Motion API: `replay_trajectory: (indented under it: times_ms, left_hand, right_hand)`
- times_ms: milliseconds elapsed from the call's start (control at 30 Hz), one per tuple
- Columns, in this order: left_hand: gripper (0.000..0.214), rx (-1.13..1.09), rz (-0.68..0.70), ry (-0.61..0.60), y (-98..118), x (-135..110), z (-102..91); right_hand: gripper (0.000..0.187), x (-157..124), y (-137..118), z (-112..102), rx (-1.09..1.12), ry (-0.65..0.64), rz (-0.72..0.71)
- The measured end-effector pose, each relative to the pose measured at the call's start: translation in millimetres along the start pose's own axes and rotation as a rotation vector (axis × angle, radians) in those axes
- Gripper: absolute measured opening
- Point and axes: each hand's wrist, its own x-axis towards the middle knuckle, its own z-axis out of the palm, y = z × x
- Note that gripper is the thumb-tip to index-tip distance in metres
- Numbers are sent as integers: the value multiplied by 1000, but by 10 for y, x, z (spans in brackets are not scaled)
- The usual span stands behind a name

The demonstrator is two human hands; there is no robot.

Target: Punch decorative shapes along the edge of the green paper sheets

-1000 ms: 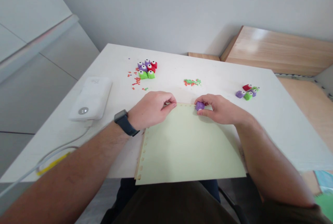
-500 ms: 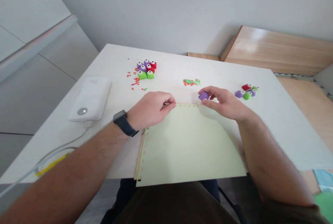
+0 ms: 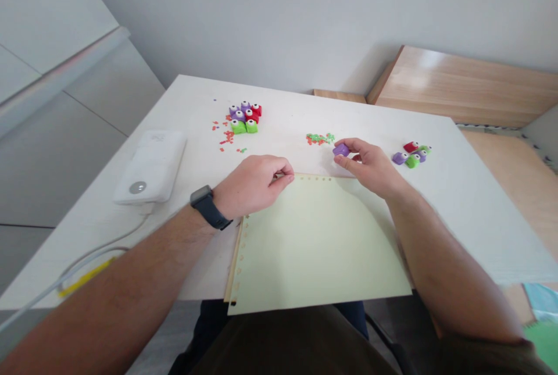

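Holding a purple craft punch [image 3: 341, 149] between its fingertips, the right hand [image 3: 370, 167] hovers.

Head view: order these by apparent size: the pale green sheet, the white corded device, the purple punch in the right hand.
Pale green sheet, white corded device, purple punch. Nearness may inflate the sheet.

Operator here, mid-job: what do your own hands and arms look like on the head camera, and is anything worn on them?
The left hand and right hand are bare, without gloves. A dark smartwatch with a squarish case and wide strap sits on the left wrist. The forearms are bare and hairy, and a dark brown sleeve shows at the lower right.
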Motion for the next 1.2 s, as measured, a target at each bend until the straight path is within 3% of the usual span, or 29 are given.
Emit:
replay_trajectory:
  times_ms: [267, 533, 767, 1200]
  left_hand:
    - [20, 8, 1, -3, 9, 1, -7]
    - [19, 2, 3, -1, 8, -1, 0]
    - [20, 4, -1, -5, 13, 5, -1]
    - [19, 12, -7, -10, 9, -3, -1]
  right_hand:
    - [36, 2, 41, -29, 68, 9, -19]
    - [40, 29, 139, 6, -218, 75, -85]
    - [42, 47, 162, 34, -225, 192, -162]
    - [46, 27, 161, 7, -281, 159, -42]
